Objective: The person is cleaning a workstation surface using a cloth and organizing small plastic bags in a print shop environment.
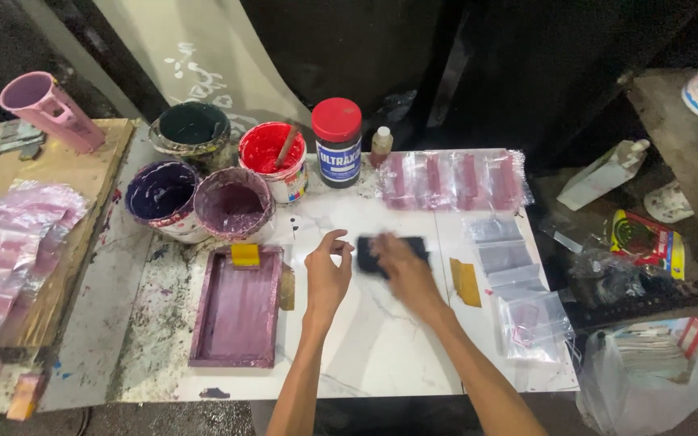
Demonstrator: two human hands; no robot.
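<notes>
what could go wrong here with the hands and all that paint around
1. The right hand is blurred, pressing a dark flat piece on the white tabletop; it could smear ink.
2. The open red paint tub, with a stick in it, sits close behind the left hand; a bump might tip it.
3. The clear plastic bags lie near the right forearm and could get swept off or stained.

Glossy marble-look tabletop, crinkly clear plastic bags, paint-crusted plastic tubs, matt dark cloth.

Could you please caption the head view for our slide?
Right hand presses a dark pad on the white table beside paint tubs.
</notes>
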